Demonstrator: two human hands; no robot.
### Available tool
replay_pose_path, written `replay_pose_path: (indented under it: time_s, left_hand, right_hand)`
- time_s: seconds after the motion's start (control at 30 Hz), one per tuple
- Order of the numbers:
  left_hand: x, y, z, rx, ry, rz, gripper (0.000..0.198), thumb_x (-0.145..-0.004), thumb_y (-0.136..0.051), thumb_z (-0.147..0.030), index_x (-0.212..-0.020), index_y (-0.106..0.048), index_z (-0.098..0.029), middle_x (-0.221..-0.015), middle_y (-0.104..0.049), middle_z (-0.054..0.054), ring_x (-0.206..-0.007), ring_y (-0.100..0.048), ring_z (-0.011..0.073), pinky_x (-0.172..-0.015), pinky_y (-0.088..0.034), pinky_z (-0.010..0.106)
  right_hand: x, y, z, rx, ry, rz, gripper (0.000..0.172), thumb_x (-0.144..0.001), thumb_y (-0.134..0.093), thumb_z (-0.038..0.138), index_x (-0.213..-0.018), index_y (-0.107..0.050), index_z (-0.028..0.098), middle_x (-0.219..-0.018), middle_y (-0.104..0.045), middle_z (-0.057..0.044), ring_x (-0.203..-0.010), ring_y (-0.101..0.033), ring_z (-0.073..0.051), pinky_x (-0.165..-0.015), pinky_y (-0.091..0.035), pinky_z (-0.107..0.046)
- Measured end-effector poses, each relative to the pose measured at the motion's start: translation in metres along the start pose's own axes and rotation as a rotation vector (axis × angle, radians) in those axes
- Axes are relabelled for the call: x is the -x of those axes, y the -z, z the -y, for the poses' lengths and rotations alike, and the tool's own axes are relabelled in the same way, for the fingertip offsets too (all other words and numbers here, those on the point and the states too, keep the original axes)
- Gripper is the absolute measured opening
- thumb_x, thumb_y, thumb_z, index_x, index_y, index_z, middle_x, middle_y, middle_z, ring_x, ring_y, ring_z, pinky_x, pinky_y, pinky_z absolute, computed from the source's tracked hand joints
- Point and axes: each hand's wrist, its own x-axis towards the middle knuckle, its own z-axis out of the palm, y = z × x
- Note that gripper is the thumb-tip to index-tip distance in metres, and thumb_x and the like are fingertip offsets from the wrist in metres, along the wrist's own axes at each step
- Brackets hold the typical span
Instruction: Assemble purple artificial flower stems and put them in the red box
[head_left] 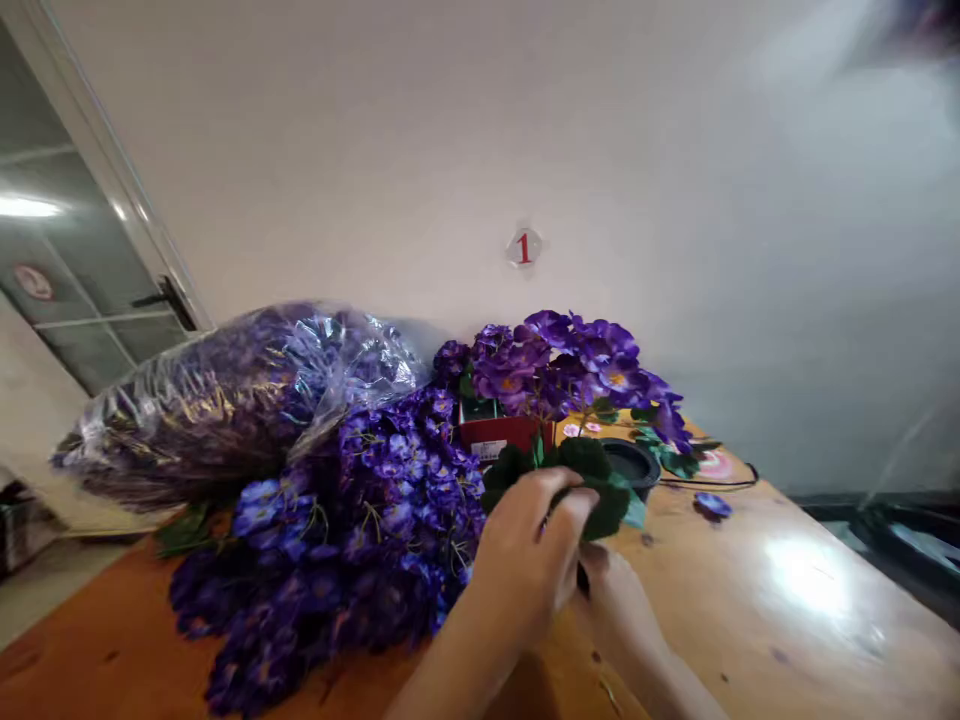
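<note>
In front of me stands an artificial flower bunch [592,365] with purple blooms on top and dark green leaves [589,462] below. My left hand [536,525] is closed around the bunch just under the leaves, its fingers curled over the stems. Lower down and to the right, my right hand [611,590] is closed at the base of the same bunch; its fingertips are partly hidden behind the left hand. A black pot [634,465] sits on the table right behind the leaves.
Loose purple-blue artificial flowers [382,510] are heaped on the wooden table [720,600] at left. Behind them lies a clear plastic bag [247,390] full of flowers. A red box [499,435] stands at the back, and one fallen bloom [712,505] lies at right.
</note>
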Motion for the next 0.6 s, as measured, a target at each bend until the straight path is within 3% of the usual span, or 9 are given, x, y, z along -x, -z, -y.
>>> replay_pose_path:
  time_s: [0.07,0.17,0.27,0.4,0.6]
  left_hand:
    - [0.002,-0.004,0.005,-0.003,0.111,-0.106,0.025,-0.085,-0.047,-0.005,-0.108,-0.053,-0.015,-0.106,-0.057,0.011,-0.102,-0.056,0.0181,-0.086,-0.050,0.029]
    - [0.004,-0.009,0.009,0.011,0.274,-0.147,0.024,-0.087,-0.048,-0.011,-0.110,-0.050,-0.016,-0.098,-0.062,0.009,-0.092,-0.061,0.0170,-0.080,-0.051,0.029]
    - [0.006,-0.009,0.009,0.056,0.404,-0.047,0.020,-0.090,-0.047,-0.019,-0.110,-0.052,-0.018,-0.085,-0.067,0.004,-0.077,-0.065,0.0165,-0.071,-0.051,0.028]
    - [0.006,-0.007,0.006,0.235,0.539,0.100,0.018,-0.091,-0.047,-0.027,-0.085,-0.061,-0.018,-0.081,-0.068,0.003,-0.078,-0.064,0.0165,-0.071,-0.048,0.026]
    - [0.007,-0.009,0.009,0.605,0.741,0.162,0.015,-0.084,-0.056,-0.029,-0.084,-0.064,-0.016,-0.083,-0.067,0.003,-0.080,-0.061,0.0155,-0.072,-0.046,0.023]
  right_hand:
    - [0.003,-0.003,-0.002,-0.024,0.009,0.012,0.032,-0.087,-0.041,0.027,-0.094,-0.072,0.022,-0.077,-0.073,-0.009,-0.070,-0.070,-0.024,-0.054,-0.043,-0.025]
    - [0.005,-0.004,-0.002,-0.018,0.010,0.010,0.032,-0.087,-0.042,0.029,-0.100,-0.071,0.024,-0.082,-0.074,-0.009,-0.073,-0.070,-0.025,-0.055,-0.045,-0.025]
    - [0.004,-0.001,0.001,0.030,-0.004,0.031,0.031,-0.087,-0.043,0.029,-0.102,-0.070,0.026,-0.089,-0.074,-0.010,-0.074,-0.071,-0.029,-0.056,-0.046,-0.028]
    - [0.004,0.003,0.004,0.019,0.013,0.125,0.030,-0.087,-0.040,0.026,-0.094,-0.069,0.024,-0.086,-0.074,-0.009,-0.075,-0.070,-0.028,-0.059,-0.047,-0.029]
    - [0.012,0.005,-0.001,0.013,0.104,0.062,0.032,-0.089,-0.038,0.030,-0.095,-0.069,0.021,-0.093,-0.072,-0.012,-0.081,-0.068,-0.028,-0.064,-0.048,-0.031]
